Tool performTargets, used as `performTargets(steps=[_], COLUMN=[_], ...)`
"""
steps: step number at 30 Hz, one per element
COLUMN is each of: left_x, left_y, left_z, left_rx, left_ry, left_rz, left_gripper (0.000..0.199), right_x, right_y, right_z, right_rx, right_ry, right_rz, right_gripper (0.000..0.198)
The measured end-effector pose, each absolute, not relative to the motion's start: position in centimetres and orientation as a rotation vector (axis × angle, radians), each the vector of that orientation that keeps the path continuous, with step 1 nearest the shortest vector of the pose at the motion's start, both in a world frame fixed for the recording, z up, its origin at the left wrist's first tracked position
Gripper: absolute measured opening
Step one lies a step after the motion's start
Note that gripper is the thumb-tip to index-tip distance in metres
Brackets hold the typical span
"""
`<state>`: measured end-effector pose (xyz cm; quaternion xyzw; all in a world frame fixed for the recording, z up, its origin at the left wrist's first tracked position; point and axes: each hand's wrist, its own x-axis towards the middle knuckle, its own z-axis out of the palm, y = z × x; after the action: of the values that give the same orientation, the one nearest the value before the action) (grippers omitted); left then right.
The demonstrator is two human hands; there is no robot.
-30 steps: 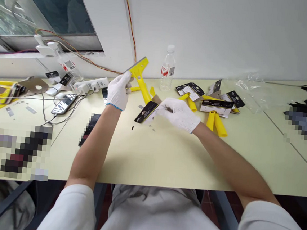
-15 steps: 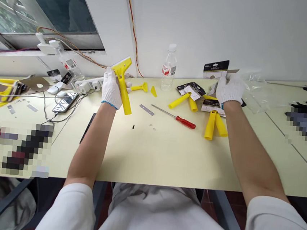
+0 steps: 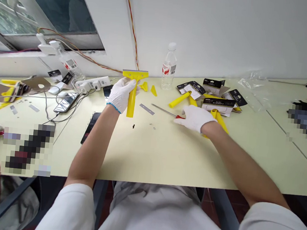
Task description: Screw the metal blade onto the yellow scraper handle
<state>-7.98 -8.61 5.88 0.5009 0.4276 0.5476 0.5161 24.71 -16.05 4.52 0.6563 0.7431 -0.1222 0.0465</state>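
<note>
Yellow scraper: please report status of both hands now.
Left hand grips yellow scraper upright. Right hand on red screwdriver. Loose blade between.

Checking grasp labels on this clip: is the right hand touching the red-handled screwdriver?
Touching. The head view shows the gloved right hand lying over the screwdriver handle, only a red sliver and the metal shaft showing past its fingers.

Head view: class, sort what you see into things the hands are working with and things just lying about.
In use:
left hand, scraper
right hand, screwdriver

Lying about:
bottle
blade
phone
power strip
cards
</note>
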Motion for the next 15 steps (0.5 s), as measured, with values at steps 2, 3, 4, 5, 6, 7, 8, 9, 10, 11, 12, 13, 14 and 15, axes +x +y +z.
performTargets(steps=[2,3,4,5,6,7,8,9,10,11,12,13,14,15], left_x=[-8.1,-8.1,-8.2,-8.3,-8.3,-8.4,-8.5,-8.5,-8.6,-8.6,-8.7,-8.8,-8.9,-9.0], left_y=[-9.1,-9.3,-9.6,-9.9,-10.3,-10.6,-11.0,-11.4,-11.8,-12.2,-12.5,-12.7,-12.9,-13.1], left_z=[5.7,5.6,5.5,5.4,5.3,5.2,5.1,5.0,4.8,4.6,4.3,3.9,3.5,3.0], left_rx=[1.224,1.239,1.259,1.283,1.312,1.342,1.373,1.404,1.436,1.469,1.503,1.537,1.571,1.608], left_ry=[1.048,1.072,1.102,1.138,1.177,1.219,1.266,1.312,1.356,1.394,1.423,1.446,1.463,1.476], left_rz=[1.312,1.320,1.326,1.328,1.322,1.306,1.287,1.268,1.248,1.228,1.204,1.178,1.151,1.125], left_gripper=[0.036,0.032,0.028,0.026,0.024,0.025,0.026,0.027,0.028,0.028,0.029,0.031,0.033,0.036], right_x=[24.3,24.3,24.4,24.6,24.7,24.9,25.1,25.2,25.3,25.2,25.1,24.8,24.5,24.1], right_y=[-16.6,-16.8,-16.8,-16.8,-16.9,-16.9,-17.0,-17.2,-17.4,-17.6,-17.9,-18.2,-18.6,-18.9], right_z=[3.4,2.9,2.4,2.1,1.9,1.7,1.6,1.6,1.5,1.4,1.2,1.0,0.6,0.2], right_rx=[1.906,1.880,1.879,1.899,1.942,2.002,2.073,2.138,2.184,2.208,2.208,2.183,2.144,2.102], right_ry=[2.228,2.237,2.259,2.288,2.319,2.347,2.374,2.404,2.441,2.484,2.541,2.612,2.690,2.765], right_rz=[-0.379,-0.391,-0.406,-0.428,-0.451,-0.476,-0.501,-0.541,-0.609,-0.698,-0.795,-0.890,-0.968,-1.017], right_gripper=[0.044,0.041,0.038,0.034,0.030,0.025,0.020,0.016,0.014,0.014,0.017,0.020,0.024,0.028])
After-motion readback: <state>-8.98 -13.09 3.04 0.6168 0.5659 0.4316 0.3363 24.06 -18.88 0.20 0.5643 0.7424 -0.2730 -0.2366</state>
